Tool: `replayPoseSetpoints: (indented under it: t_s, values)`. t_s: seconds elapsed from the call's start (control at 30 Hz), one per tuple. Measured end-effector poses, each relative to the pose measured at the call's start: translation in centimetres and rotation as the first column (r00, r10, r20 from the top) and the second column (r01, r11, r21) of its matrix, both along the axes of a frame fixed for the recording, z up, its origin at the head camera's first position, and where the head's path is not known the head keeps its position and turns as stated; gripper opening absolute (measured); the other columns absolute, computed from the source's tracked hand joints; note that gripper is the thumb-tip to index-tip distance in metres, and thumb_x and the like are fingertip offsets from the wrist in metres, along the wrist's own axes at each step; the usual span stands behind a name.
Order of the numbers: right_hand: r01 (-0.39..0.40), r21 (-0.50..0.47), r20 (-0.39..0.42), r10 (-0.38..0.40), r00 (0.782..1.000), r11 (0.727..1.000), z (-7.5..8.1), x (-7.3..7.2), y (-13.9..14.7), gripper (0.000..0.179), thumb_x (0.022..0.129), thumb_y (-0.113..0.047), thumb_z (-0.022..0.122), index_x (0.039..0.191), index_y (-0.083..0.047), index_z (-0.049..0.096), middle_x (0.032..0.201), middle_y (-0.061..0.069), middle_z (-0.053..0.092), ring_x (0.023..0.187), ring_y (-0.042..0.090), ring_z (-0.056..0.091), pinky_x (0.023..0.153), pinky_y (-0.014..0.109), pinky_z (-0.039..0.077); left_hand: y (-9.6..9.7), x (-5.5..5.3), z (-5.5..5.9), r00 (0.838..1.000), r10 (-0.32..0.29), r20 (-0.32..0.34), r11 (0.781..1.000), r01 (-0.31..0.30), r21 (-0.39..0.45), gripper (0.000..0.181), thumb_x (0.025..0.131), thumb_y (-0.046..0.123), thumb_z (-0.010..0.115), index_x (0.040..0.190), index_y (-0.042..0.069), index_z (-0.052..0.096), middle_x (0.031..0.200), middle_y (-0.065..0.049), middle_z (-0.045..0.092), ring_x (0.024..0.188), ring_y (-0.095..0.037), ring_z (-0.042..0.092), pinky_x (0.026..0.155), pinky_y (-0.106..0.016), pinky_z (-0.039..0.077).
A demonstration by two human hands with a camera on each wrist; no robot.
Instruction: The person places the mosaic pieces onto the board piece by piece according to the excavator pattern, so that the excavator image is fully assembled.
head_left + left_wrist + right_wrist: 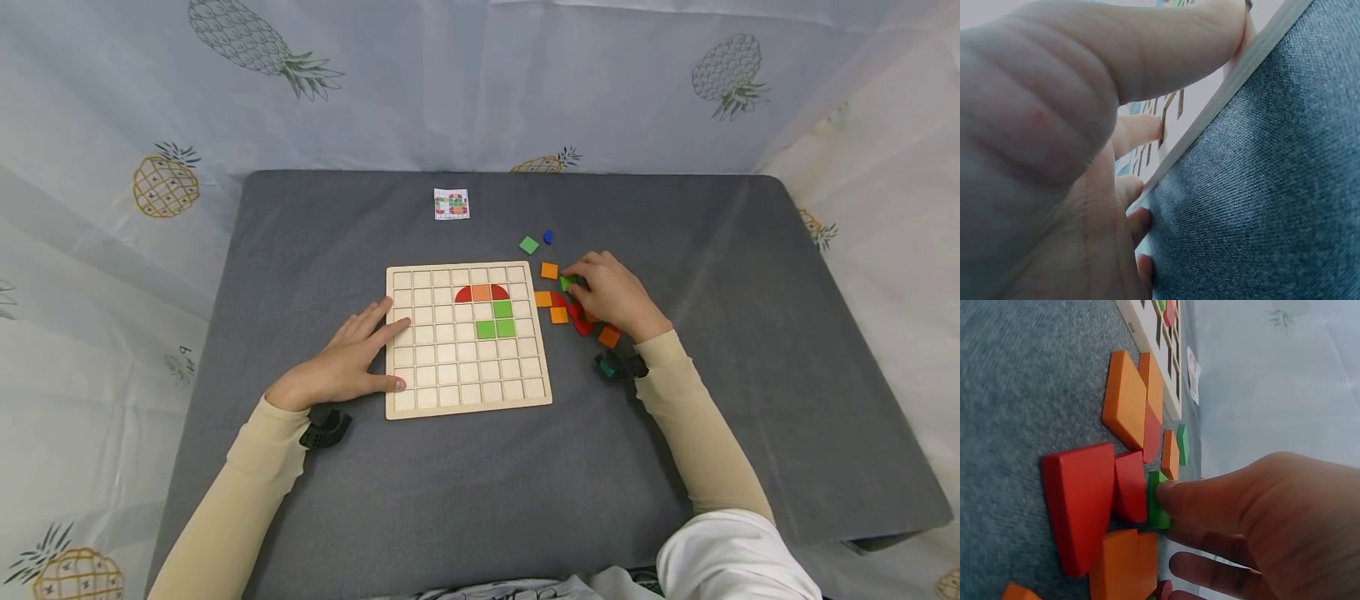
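Note:
A wooden grid board [468, 409] lies on the grey table. In it sit an orange square [481, 292] between two red rounded pieces [463, 294], with three green squares [506, 328] below. My left hand [348, 358] rests on the board's left edge, fingers spread and thumb on the near-left part. To the right of the board, my right hand [611, 293] pinches a green tile [1159, 500] between thumb and fingers, at the loose pieces. Close by lie red curved pieces [1082, 503] and orange squares [1125, 400]. The right hand hides part of this pile in the head view.
Beyond the board's far right corner lie a loose green square [528, 245] and a small blue piece [548, 237]. A small printed card [452, 204] with a coloured grid pattern lies near the table's far edge. Pineapple-print curtains [450, 83] hang behind and beside the table.

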State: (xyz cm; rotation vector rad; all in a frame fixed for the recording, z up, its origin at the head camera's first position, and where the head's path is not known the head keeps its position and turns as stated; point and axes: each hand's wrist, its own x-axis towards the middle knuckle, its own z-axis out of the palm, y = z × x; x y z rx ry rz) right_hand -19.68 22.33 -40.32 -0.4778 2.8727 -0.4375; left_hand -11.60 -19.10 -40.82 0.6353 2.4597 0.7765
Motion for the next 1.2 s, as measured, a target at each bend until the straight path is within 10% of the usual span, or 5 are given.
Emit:
replayPoseSetpoints:
  t_s: [0.63,1.2]
  values:
    - [0.016,-0.053,0.024,-0.015,1.0,0.998,1.0,0.0,-1.6,0.041,0.099,-0.027,0.066,0.135,-0.007,0.064,0.126,0.014,0.062,0.11,0.031,0.054,0.093,0.05,0.052,-0.1,0.0,0.1,1.0,-0.004,0.0,1.0,0.004,-0.003,0.09,0.09,0.033,0.078,0.161,0.01,0.028,0.171,-0.018,-0.003,0.158,-0.044,-0.002,0.126,-0.064,0.001]
    - [-0.321,-0.158,-0.066,0.314,0.947,0.934,2.2,1.5,-9.7,0.034,0.094,-0.024,0.073,0.125,-0.01,0.071,0.115,0.006,0.066,0.096,0.021,0.055,0.082,0.036,0.052,-0.2,0.0,-0.3,1.0,-0.003,-0.007,1.0,0.003,0.003,0.09,0.09,0.034,0.078,0.161,0.01,0.028,0.171,-0.018,-0.003,0.158,-0.044,-0.002,0.125,-0.065,0.002]
